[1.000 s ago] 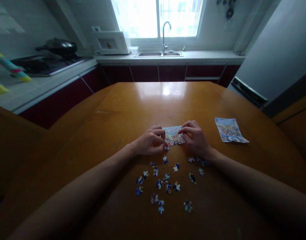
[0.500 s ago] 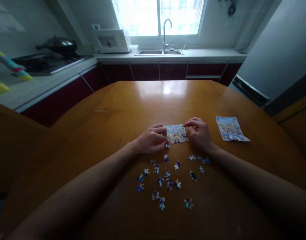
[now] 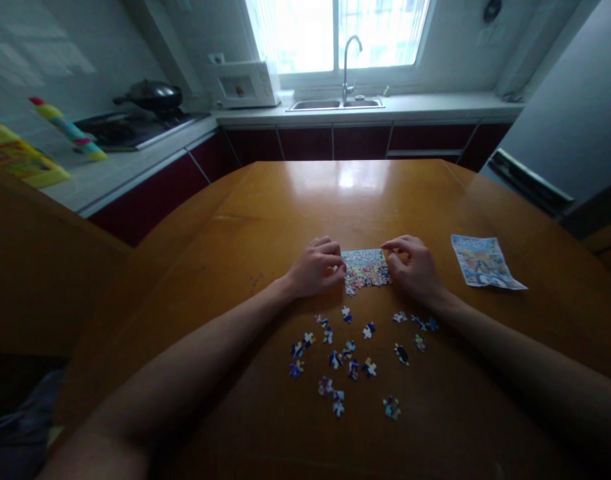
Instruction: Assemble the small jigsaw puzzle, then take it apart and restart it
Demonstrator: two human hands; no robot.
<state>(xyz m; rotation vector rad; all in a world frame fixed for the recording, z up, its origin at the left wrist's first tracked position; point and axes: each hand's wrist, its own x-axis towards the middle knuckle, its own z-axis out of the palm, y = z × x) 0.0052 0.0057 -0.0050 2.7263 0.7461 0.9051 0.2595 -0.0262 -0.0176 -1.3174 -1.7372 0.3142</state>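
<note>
A partly assembled jigsaw puzzle, its upper part pale blue and its lower part multicoloured, lies flat on the table between my hands. My left hand grips its left edge with curled fingers. At the right edge, my right hand holds the side, with the index finger reaching the upper right corner. A piece juts out at the lower left of the puzzle. Several loose jigsaw pieces are scattered nearer to me, apart from both hands.
A creased picture sheet lies right of my right hand on the wooden table. Beyond are a sink, a microwave, a wok on the stove and a yellow bottle. A fridge stands at right.
My left hand has shifted up from the piece at the puzzle's lower left corner to the left edge. The piece now sits against the puzzle. The view has turned slightly left.
</note>
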